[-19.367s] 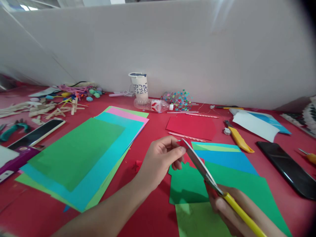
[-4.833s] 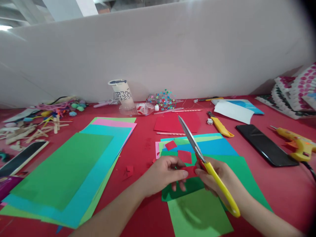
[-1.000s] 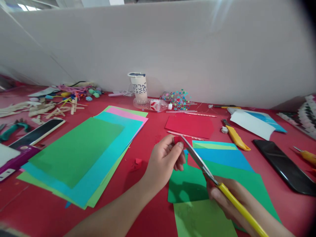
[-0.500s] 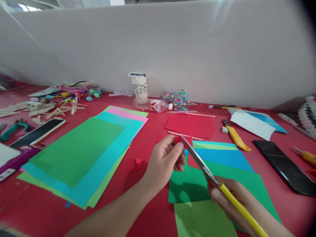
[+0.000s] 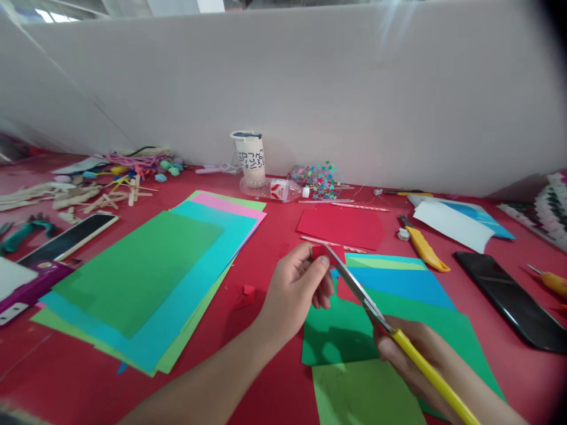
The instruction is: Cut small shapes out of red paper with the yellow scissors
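Between the thumb and fingers of my left hand (image 5: 299, 280) is a small piece of red paper (image 5: 319, 252). My right hand (image 5: 411, 354) is closed on scissors with yellow handles (image 5: 425, 366). Their blades lie across the red paper, tips just past my left thumb. Below both hands are green sheets (image 5: 339, 336) and a blue sheet (image 5: 398, 282), with a light green sheet (image 5: 363, 392) nearest me. A small folded red scrap (image 5: 247, 293) rests on the red table, left of my left wrist.
A stack of coloured sheets (image 5: 146, 271) lies at left. Behind are a cup (image 5: 251, 158), a plastic bottle (image 5: 283, 189) and red paper (image 5: 341, 225). To the right lie a yellow utility knife (image 5: 425, 247) and a black phone (image 5: 509, 298). Wooden sticks (image 5: 108, 200) are far left.
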`<action>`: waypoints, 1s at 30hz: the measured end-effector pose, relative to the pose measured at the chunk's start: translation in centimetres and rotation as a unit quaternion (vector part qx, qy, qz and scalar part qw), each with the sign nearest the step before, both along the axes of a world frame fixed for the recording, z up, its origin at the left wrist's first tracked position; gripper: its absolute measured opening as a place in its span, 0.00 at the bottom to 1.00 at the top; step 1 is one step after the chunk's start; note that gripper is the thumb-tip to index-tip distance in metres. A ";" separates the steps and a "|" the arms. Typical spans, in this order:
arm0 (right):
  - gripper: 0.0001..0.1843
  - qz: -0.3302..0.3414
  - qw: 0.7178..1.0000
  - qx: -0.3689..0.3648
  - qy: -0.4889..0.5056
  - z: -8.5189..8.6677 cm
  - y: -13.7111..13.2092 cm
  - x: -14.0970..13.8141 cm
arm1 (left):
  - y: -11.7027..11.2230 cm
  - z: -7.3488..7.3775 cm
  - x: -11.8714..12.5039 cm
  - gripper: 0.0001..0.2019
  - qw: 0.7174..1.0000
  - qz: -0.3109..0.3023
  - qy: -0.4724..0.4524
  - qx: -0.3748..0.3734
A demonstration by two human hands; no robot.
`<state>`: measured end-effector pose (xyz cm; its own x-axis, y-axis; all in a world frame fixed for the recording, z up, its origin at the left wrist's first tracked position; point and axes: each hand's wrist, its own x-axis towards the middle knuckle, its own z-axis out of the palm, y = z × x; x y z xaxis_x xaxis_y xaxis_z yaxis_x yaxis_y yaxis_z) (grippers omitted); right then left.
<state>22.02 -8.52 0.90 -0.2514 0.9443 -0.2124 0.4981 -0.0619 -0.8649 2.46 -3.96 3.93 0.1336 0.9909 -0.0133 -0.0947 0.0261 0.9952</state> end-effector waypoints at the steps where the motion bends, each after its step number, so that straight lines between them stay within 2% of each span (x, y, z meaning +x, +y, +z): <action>1: 0.34 0.000 1.000 0.000 -0.001 0.0 0.0 0.0 | 0.1 0.0 -0.1 0.10 1.000 -0.002 0.001 0.000; 4: 0.34 0.002 1.000 -0.018 -0.009 0.2 0.1 0.0 | 0.4 0.1 -0.4 0.10 1.000 -0.005 0.017 0.010; 8: 0.34 0.013 1.000 -0.022 -0.008 0.7 0.0 -0.2 | 0.7 0.0 -0.9 0.09 0.998 0.030 0.027 0.041; 15: 0.35 -0.026 0.999 -0.046 0.007 2.3 -0.9 -0.8 | 0.6 -0.1 -0.8 0.09 0.999 0.024 -0.002 0.029; 24: 0.37 -0.034 0.998 -0.050 -0.010 1.4 -0.3 -0.8 | 0.7 -0.1 -0.7 0.09 0.999 0.031 -0.027 0.021; 30: 0.35 0.010 0.997 -0.078 0.005 2.2 -0.5 -0.4 | 0.6 -0.2 -0.6 0.09 0.998 0.033 -0.048 0.008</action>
<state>21.61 -9.01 3.11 -0.2717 0.8946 -0.3547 0.4926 -0.1874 -0.8498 1.90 -3.36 3.74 0.0671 0.9977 0.0124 -0.1904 0.0006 0.9817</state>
